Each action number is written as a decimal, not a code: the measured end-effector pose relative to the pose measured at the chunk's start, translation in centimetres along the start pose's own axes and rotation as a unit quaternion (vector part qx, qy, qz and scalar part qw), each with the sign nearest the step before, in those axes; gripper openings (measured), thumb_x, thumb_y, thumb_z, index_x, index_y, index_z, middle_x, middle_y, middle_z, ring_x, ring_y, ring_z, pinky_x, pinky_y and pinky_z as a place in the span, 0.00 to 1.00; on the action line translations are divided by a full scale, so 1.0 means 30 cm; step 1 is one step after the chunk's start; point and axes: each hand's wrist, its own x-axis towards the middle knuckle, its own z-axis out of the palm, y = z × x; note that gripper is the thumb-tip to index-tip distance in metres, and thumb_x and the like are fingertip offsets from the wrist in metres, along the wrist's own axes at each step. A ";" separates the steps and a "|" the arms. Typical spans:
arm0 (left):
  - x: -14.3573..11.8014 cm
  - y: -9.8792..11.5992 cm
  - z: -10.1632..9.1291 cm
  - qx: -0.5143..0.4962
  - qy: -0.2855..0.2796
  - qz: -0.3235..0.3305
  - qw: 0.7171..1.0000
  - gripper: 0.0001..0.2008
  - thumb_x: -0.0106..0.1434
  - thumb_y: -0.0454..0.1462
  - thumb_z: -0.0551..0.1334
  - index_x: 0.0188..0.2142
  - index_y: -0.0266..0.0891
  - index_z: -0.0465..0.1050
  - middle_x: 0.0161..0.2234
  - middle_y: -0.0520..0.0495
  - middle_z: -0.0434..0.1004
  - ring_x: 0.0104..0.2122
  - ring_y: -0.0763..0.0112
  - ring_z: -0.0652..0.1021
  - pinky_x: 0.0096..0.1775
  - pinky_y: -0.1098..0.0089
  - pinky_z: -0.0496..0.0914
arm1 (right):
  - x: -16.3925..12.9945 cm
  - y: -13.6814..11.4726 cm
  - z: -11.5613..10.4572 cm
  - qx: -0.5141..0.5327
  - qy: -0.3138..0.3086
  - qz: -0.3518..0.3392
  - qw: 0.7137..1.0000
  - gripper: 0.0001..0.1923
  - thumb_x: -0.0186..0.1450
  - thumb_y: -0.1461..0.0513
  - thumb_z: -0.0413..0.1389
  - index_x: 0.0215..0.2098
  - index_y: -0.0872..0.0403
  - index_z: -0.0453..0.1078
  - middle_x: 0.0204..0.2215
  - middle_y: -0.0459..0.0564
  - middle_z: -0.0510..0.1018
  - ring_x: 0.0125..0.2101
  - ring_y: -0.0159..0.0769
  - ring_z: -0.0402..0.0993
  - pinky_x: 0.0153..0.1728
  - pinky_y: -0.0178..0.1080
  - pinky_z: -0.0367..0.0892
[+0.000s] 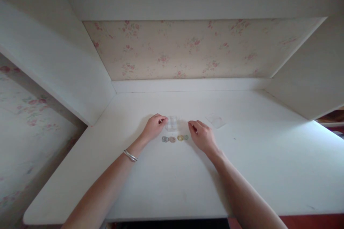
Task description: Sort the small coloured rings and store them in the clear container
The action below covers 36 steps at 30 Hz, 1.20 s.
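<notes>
My left hand (pixel 155 127), with a silver bangle (pixel 130 155) on its wrist, pinches the left edge of a small clear plastic box (pixel 172 123) divided into compartments. To the right of the box, my right hand (pixel 202 136) is closed in a pinch just above the desk; whatever its fingertips hold is too small or hidden to name. In front of the box, several small round pieces lie in a row: a grey one (pixel 165 139), a copper-coloured one (pixel 172 139), a gold one (pixel 180 137) and a greenish one (pixel 186 137). Their exact kind is unclear.
A flat clear plastic lid or sheet (pixel 215 121) lies on the white desk (pixel 161 186), behind my right hand. White side panels (pixel 88 78) and a back wall with floral wallpaper (pixel 174 50) enclose the desk. Its front edge runs along the bottom of the view.
</notes>
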 end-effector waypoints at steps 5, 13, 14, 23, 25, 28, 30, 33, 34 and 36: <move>0.051 -0.009 0.024 0.045 0.007 0.013 0.999 0.13 0.63 0.38 0.54 0.35 0.39 0.77 0.31 0.48 0.74 0.32 0.70 0.73 0.36 0.71 0.66 | -0.038 -0.144 0.005 0.018 -0.058 -0.135 0.989 0.11 0.66 0.62 0.47 0.36 0.52 0.72 0.25 0.47 0.72 0.30 0.31 0.66 0.34 0.34 0.54; 0.030 -0.031 0.052 0.026 0.018 0.004 0.999 0.14 0.64 0.39 0.52 0.38 0.40 0.77 0.35 0.47 0.77 0.36 0.69 0.75 0.41 0.70 0.68 | -0.062 -0.234 0.028 -0.015 -0.098 -0.200 0.975 0.11 0.66 0.62 0.48 0.35 0.52 0.72 0.27 0.48 0.71 0.31 0.32 0.63 0.34 0.38 0.49; 0.025 -0.032 0.049 0.012 0.024 0.001 1.000 0.15 0.64 0.39 0.52 0.40 0.39 0.76 0.36 0.47 0.77 0.38 0.69 0.75 0.43 0.70 0.68 | -0.062 -0.238 0.029 -0.020 -0.101 -0.197 0.975 0.11 0.66 0.62 0.48 0.35 0.52 0.72 0.27 0.48 0.71 0.32 0.32 0.63 0.34 0.38 0.49; -0.031 -0.032 0.007 -0.009 0.024 -0.009 1.000 0.13 0.64 0.37 0.52 0.40 0.39 0.75 0.38 0.46 0.75 0.39 0.69 0.74 0.44 0.68 0.68 | -0.046 -0.250 0.055 -0.054 -0.131 -0.186 0.972 0.12 0.67 0.59 0.48 0.34 0.52 0.72 0.29 0.49 0.71 0.32 0.33 0.64 0.33 0.39 0.49; -0.036 -0.039 0.016 0.008 0.025 -0.002 1.000 0.13 0.63 0.34 0.52 0.40 0.39 0.75 0.38 0.47 0.75 0.40 0.69 0.74 0.46 0.68 0.68 | -0.044 -0.252 0.063 -0.057 -0.131 -0.188 0.972 0.12 0.67 0.60 0.47 0.32 0.52 0.72 0.28 0.49 0.71 0.32 0.33 0.64 0.33 0.39 0.49; -0.037 -0.046 0.030 0.025 0.015 -0.006 1.000 0.15 0.62 0.31 0.51 0.42 0.41 0.75 0.40 0.47 0.74 0.41 0.70 0.73 0.47 0.68 0.67 | -0.043 -0.252 0.072 -0.062 -0.129 -0.192 0.971 0.13 0.67 0.60 0.47 0.31 0.53 0.72 0.28 0.49 0.71 0.31 0.33 0.63 0.33 0.39 0.49; -0.038 -0.045 0.034 0.032 0.004 -0.011 0.999 0.17 0.62 0.30 0.50 0.44 0.42 0.74 0.41 0.48 0.73 0.41 0.70 0.73 0.47 0.70 0.67 | -0.043 -0.252 0.076 -0.063 -0.127 -0.196 0.970 0.14 0.67 0.60 0.47 0.29 0.53 0.71 0.28 0.49 0.71 0.31 0.33 0.63 0.33 0.39 0.49; -0.044 -0.037 0.033 0.051 -0.009 -0.016 0.999 0.19 0.62 0.29 0.50 0.47 0.44 0.73 0.43 0.49 0.72 0.42 0.71 0.73 0.48 0.71 0.66 | -0.043 -0.250 0.083 -0.064 -0.123 -0.200 0.970 0.14 0.67 0.60 0.47 0.28 0.53 0.71 0.28 0.49 0.71 0.31 0.33 0.63 0.33 0.39 0.49; -0.047 -0.033 0.033 0.060 -0.012 -0.018 0.998 0.19 0.62 0.29 0.50 0.47 0.45 0.72 0.44 0.49 0.71 0.42 0.71 0.73 0.47 0.71 0.66 | -0.042 -0.250 0.086 -0.065 -0.121 -0.200 0.970 0.14 0.67 0.60 0.47 0.28 0.53 0.71 0.28 0.48 0.71 0.31 0.33 0.63 0.33 0.39 0.49; -0.050 -0.026 0.034 0.077 -0.018 -0.027 0.997 0.20 0.62 0.29 0.50 0.48 0.45 0.71 0.44 0.49 0.71 0.41 0.71 0.73 0.46 0.72 0.66 | -0.042 -0.247 0.092 -0.067 -0.118 -0.202 0.970 0.14 0.67 0.61 0.47 0.28 0.53 0.71 0.28 0.48 0.71 0.31 0.33 0.63 0.33 0.39 0.49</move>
